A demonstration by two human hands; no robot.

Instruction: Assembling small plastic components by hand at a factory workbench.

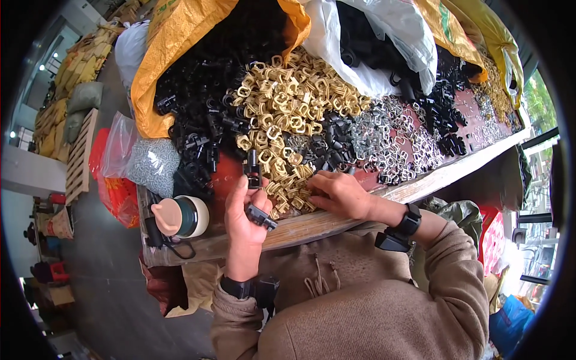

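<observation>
Left hand [243, 210] at the near edge of the wooden table [432, 180], closed on two black plastic clips — one upright clip [252, 169] pinched at the fingertips, a second black clip [261, 216] lying across the palm. Right hand [339, 193] palm-down, fingers curled into the heap of tan plastic buckles [288, 108] near the table's front edge; cannot tell whether it grips one. Behind, at the far edge: orange woven sack [174, 36] spilling glossy black clips [204, 102]; white plastic bag [384, 36] holding more black parts. Shiny metal wire rings [390, 138] spread toward the right end. At the left corner, a clear bag of small grey pieces [153, 165] and a round green cup with tan lid [183, 216].
</observation>
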